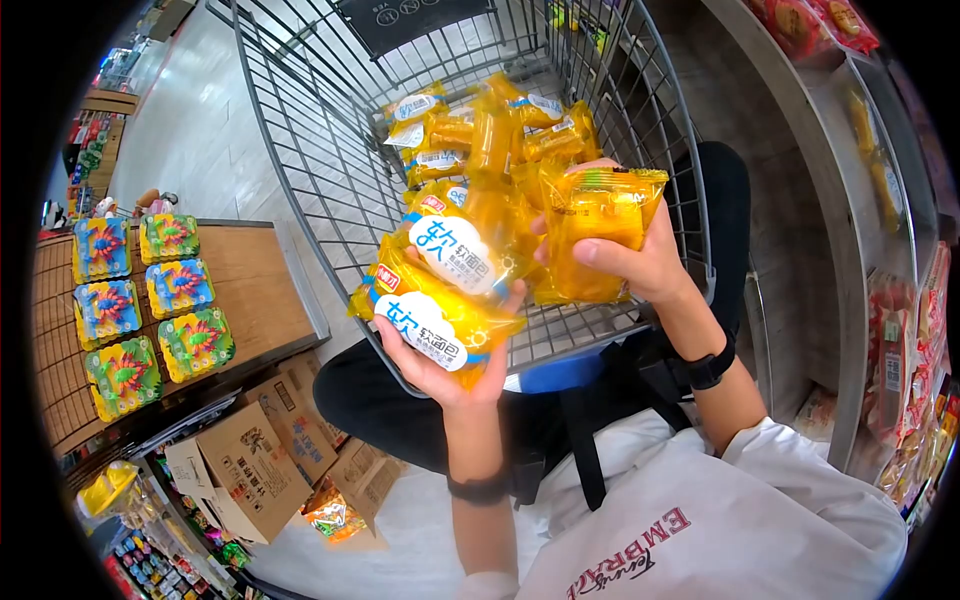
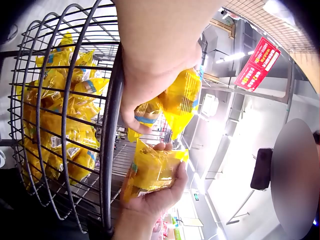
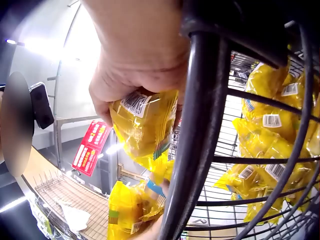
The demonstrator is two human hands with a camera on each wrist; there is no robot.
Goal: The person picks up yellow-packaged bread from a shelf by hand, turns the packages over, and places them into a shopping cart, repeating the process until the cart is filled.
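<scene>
Bread packs (image 1: 425, 325) in yellow wrap sitting over near end of wire cart (image 3: 200, 100): left hand (image 1: 434, 380) holding two, grip curling round lower one; right hand (image 1: 647, 262) holding another, thumb pressing its front. Heap (image 1: 490, 140) of like packs already lying inside cart. Work looking partway, three packs remaining in hands; loading or unloading, cannot tell. Cardboard box (image 1: 250, 470) standing left, on floor.

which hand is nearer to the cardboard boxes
Left. In the head view, the left hand holds yellow packets up and to the right of the cardboard boxes; the right hand grips another packet farther up and right.
</scene>
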